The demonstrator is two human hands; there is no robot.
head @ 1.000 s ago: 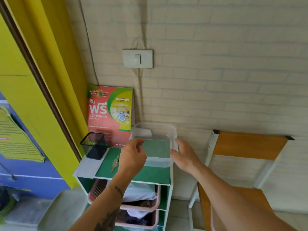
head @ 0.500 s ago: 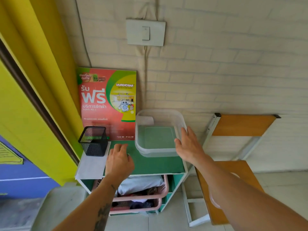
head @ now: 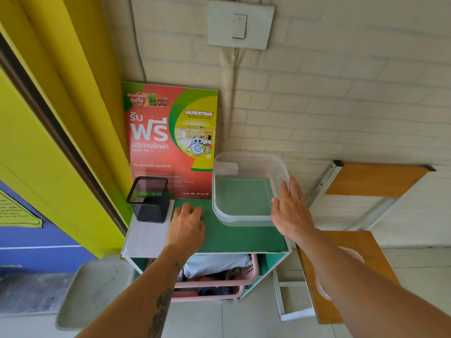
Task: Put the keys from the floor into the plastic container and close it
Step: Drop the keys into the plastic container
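On the shelf top [head: 234,237], the mesh cup [head: 148,200] stands left of the plastic container [head: 244,191], the poster [head: 170,140] behind.

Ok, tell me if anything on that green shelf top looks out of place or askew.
Little stands out. The clear plastic container sits empty and lidless, turned slightly askew, with the right hand against its side. The left hand rests curled on the green shelf top; no keys are visible.
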